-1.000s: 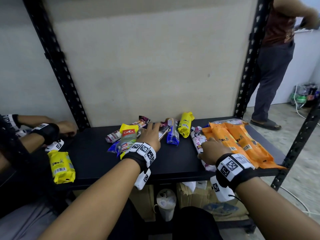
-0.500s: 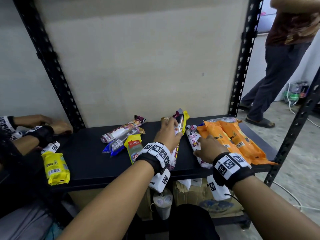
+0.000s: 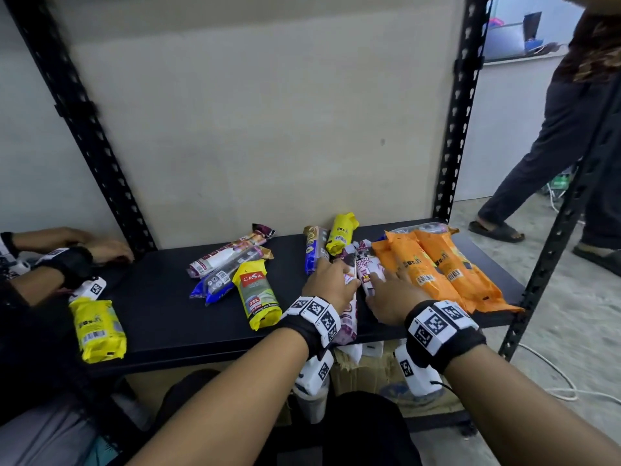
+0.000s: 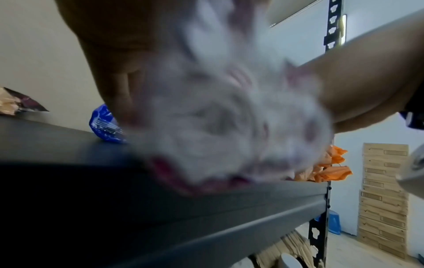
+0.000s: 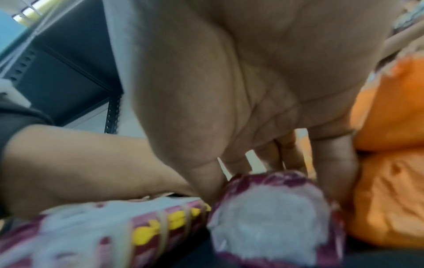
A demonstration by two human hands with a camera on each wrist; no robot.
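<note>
On the black shelf [image 3: 168,314] my left hand [image 3: 331,282] grips a white-and-maroon pack [image 3: 349,322] that lies along the shelf's front edge; the left wrist view shows this pack [image 4: 229,117] blurred under the palm [image 4: 110,54]. Right beside it, my right hand [image 3: 386,297] holds a second white-and-maroon pack [image 3: 368,272]. In the right wrist view the thumb and fingers [image 5: 332,163] straddle that pack [image 5: 270,217], with the first pack [image 5: 103,226] to its left. The two packs lie side by side, touching.
Orange packs [image 3: 437,270] lie right of my right hand. Behind are a blue pack [image 3: 312,253] and a yellow one [image 3: 341,230]; a yellow-green pack [image 3: 257,294] and others lie centre-left. Another person's hands [image 3: 100,250] rest far left; someone stands at right [image 3: 554,146].
My left hand took a white-and-maroon pack from the middle pile, carried it right and brought it down beside the pack under my right hand. The right hand stayed on its pack.
</note>
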